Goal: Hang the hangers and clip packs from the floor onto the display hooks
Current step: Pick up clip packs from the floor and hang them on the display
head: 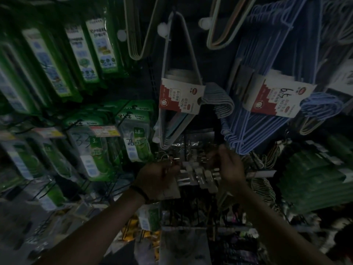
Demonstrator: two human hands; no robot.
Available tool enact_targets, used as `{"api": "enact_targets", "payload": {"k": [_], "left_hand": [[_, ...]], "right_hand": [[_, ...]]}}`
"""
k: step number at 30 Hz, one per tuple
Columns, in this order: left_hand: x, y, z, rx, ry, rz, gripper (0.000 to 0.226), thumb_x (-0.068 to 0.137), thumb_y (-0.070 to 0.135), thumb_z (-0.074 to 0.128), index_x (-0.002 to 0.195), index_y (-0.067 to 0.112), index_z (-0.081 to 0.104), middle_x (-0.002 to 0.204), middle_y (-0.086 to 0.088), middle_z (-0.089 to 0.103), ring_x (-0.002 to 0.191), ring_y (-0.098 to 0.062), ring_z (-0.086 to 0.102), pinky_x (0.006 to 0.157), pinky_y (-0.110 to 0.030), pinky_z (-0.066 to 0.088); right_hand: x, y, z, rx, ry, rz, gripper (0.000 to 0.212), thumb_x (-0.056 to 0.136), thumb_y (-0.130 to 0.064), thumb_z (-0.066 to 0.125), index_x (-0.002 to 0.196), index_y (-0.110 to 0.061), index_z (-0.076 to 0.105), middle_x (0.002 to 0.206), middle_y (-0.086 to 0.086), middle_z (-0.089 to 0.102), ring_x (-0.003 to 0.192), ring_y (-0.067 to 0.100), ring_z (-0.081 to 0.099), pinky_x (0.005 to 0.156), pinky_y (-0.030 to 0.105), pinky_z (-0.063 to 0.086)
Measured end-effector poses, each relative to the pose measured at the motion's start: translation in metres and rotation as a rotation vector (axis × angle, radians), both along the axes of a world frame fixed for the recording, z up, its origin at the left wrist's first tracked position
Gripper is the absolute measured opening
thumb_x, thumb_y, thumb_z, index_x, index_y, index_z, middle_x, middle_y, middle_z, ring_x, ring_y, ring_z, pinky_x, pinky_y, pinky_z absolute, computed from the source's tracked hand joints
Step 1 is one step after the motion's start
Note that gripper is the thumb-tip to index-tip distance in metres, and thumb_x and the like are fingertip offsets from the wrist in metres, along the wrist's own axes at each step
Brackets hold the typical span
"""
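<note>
Between the two raised hands hung a clear clip pack [197,170] of metal clips, in front of the dim display. The left hand [158,175], a dark band [140,192] at its wrist, curled its fingers round the pack's left edge; the right hand [230,165] pinched its upper right corner. Just above them hung grey hangers [178,77] and blue hangers [254,119] with red-and-white labels. Left of the left hand hung green packs [137,138].

Dimly lit, dark display wall [215,66]
</note>
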State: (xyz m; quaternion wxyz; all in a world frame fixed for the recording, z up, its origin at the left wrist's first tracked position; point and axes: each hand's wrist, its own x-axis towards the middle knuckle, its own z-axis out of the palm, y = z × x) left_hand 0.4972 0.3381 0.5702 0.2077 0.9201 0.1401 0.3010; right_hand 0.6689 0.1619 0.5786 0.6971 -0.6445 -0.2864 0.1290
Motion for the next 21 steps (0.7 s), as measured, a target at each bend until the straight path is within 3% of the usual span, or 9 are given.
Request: {"api": "enact_targets", "payload": {"k": [2, 5, 8, 11, 13, 16, 18, 20, 21], "left_hand": [[0.000, 0.003, -0.003, 0.258, -0.059, 0.043, 0.039, 0.100, 0.052, 0.049, 0.083, 0.022, 0.068, 0.061, -0.006, 0.064, 0.056, -0.024, 0.064, 0.053, -0.025, 0.044], [0.000, 0.005, -0.001, 0.520, -0.044, 0.085, 0.040, 0.100, 0.050, 0.049, 0.085, 0.025, 0.077, 0.058, -0.005, 0.066, 0.052, -0.025, 0.065, 0.046, -0.025, 0.038], [-0.002, 0.003, 0.001, 0.451, 0.010, 0.103, 0.049, 0.102, 0.061, 0.041, 0.090, 0.029, 0.077, 0.060, -0.003, 0.068, 0.053, -0.023, 0.066, 0.049, -0.023, 0.030], [-0.006, 0.002, 0.002, 0.432, 0.072, 0.084, 0.062, 0.101, 0.073, 0.024, 0.101, 0.035, 0.073, 0.067, 0.004, 0.070, 0.059, -0.016, 0.067, 0.048, -0.023, 0.034], [-0.008, 0.003, 0.002, 0.423, 0.155, 0.058, 0.065, 0.100, 0.074, 0.017, 0.110, 0.036, 0.069, 0.071, 0.006, 0.070, 0.066, -0.015, 0.068, 0.050, -0.028, 0.042], [-0.014, 0.008, 0.007, 0.383, 0.192, -0.024, 0.065, 0.100, 0.076, 0.016, 0.123, 0.038, 0.064, 0.078, 0.010, 0.069, 0.074, -0.015, 0.069, 0.051, -0.024, 0.036], [-0.018, 0.018, 0.010, 0.369, 0.249, -0.128, 0.059, 0.103, 0.068, 0.024, 0.126, 0.036, 0.067, 0.114, 0.010, 0.072, 0.105, -0.014, 0.064, 0.077, -0.027, 0.051], [-0.018, 0.031, 0.013, 0.301, 0.321, -0.217, 0.053, 0.106, 0.056, 0.031, 0.131, 0.030, 0.070, 0.142, 0.007, 0.062, 0.133, -0.012, 0.048, 0.111, -0.028, 0.038], [-0.017, 0.035, 0.015, 0.188, 0.373, -0.248, 0.053, 0.106, 0.052, 0.032, 0.137, 0.028, 0.067, 0.151, 0.007, 0.055, 0.141, -0.012, 0.041, 0.118, -0.025, 0.030]], "right_hand": [[0.004, -0.016, 0.012, -0.093, 0.073, 0.163, 0.065, 0.097, -0.071, 0.047, 0.085, -0.016, 0.080, 0.085, 0.012, 0.078, 0.082, 0.030, 0.075, 0.075, 0.044, 0.058], [-0.002, -0.030, 0.035, -0.389, -0.199, 0.479, 0.054, 0.085, -0.081, 0.054, 0.095, -0.034, 0.079, 0.099, -0.013, 0.077, 0.092, 0.005, 0.071, 0.085, 0.033, 0.053], [-0.016, -0.026, 0.047, -0.695, -0.546, 0.577, 0.040, 0.083, -0.071, 0.069, 0.104, -0.037, 0.071, 0.095, -0.016, 0.071, 0.089, 0.005, 0.068, 0.074, 0.024, 0.051], [-0.029, -0.014, 0.047, -0.933, -0.844, 0.440, 0.054, 0.086, -0.059, 0.075, 0.129, -0.029, 0.065, 0.123, -0.008, 0.069, 0.109, 0.015, 0.066, 0.087, 0.032, 0.055], [-0.036, -0.010, 0.042, -0.878, -0.853, 0.388, 0.044, 0.091, -0.052, 0.073, 0.129, -0.031, 0.068, 0.132, -0.008, 0.068, 0.115, 0.014, 0.065, 0.084, 0.024, 0.051], [-0.040, -0.008, 0.030, -0.775, -0.669, 0.475, 0.025, 0.101, -0.038, 0.066, 0.125, -0.031, 0.068, 0.147, -0.015, 0.058, 0.125, 0.007, 0.058, 0.091, 0.014, 0.047], [-0.036, -0.015, 0.022, -0.775, -0.603, 0.425, 0.012, 0.104, -0.035, 0.063, 0.114, -0.030, 0.064, 0.135, -0.011, 0.064, 0.114, 0.008, 0.062, 0.088, 0.019, 0.052], [-0.030, -0.025, 0.018, -0.837, -0.625, 0.335, 0.017, 0.104, -0.040, 0.061, 0.114, -0.026, 0.064, 0.120, 0.000, 0.069, 0.104, 0.019, 0.066, 0.086, 0.034, 0.056], [-0.026, -0.031, 0.017, -0.859, -0.632, 0.314, 0.020, 0.103, -0.042, 0.061, 0.114, -0.026, 0.064, 0.116, 0.002, 0.070, 0.101, 0.022, 0.066, 0.087, 0.039, 0.057]]}}
